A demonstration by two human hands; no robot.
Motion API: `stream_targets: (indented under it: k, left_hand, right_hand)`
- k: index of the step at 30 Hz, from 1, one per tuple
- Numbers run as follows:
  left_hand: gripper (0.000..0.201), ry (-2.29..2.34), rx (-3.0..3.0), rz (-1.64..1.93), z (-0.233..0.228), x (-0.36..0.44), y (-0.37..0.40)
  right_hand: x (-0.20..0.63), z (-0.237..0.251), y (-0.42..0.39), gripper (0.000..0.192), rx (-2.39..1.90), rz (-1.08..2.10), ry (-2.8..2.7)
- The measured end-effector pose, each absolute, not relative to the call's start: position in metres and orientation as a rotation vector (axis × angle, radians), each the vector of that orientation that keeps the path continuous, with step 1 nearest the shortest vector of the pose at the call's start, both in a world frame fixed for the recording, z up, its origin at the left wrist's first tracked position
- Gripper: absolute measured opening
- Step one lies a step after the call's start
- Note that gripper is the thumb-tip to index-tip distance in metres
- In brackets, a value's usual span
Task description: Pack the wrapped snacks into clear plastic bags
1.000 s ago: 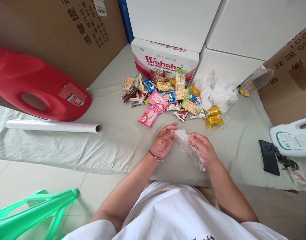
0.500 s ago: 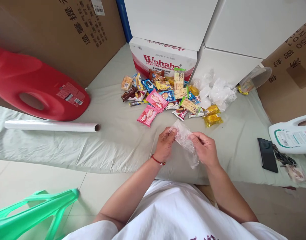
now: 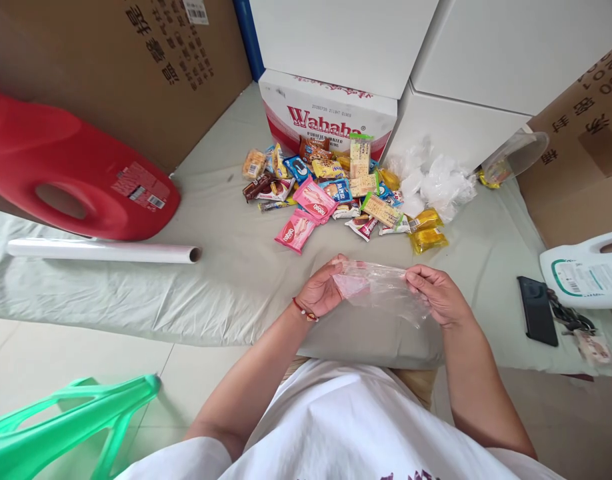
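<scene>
Clear plastic bag [image 3: 381, 290] is stretched flat btwn both hands, above the pale grey-green sheet [image 3: 226, 280] w/o touching it. Left hand [image 3: 322, 290] pinches the bag's left edge, thumb on top, other fingers curled under; a red bead bracelet sits on that wrist. Right hand [image 3: 439, 293] pinches the right edge btwn thumb and fingertips, the rest of the fingers loosely bent. Bag sags a bit below the right hand.

Just beyond the bag: heap of wrapped snacks [image 3: 336, 193], incl. two pink wafer packs [image 3: 306, 213], w/ crumpled clear bags [image 3: 436, 183] to its right. Behind those, a Wahaha carton [image 3: 331, 113] and white boxes. Left: red detergent jug [image 3: 71, 177] lying on its side, roll of film [image 3: 103, 251] near it. Right: black phone [image 3: 537, 310], white jug [image 3: 586, 273]. Tiled floor and green plastic stool [image 3: 71, 420] at lower left.
</scene>
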State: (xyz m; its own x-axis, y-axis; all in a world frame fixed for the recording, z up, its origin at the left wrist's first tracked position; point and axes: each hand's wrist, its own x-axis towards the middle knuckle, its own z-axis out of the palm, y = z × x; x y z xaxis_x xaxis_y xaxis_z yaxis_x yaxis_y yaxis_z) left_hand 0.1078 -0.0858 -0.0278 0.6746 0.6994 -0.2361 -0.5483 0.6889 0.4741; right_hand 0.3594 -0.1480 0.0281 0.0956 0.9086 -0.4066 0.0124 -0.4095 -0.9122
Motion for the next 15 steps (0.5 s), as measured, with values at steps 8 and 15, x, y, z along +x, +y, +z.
stream_targets:
  k: [8,15]
  left_hand:
    - [0.047,0.595,0.598,0.587,-0.033,0.115,-0.088]
    - [0.047,0.585,0.561,0.772,-0.025,0.116,-0.089]
  right_hand:
    - [0.361,0.028,-0.141,0.044,-1.577,1.341,-0.895]
    - [0.371,0.024,-0.145,0.039,-1.581,1.34,-1.014]
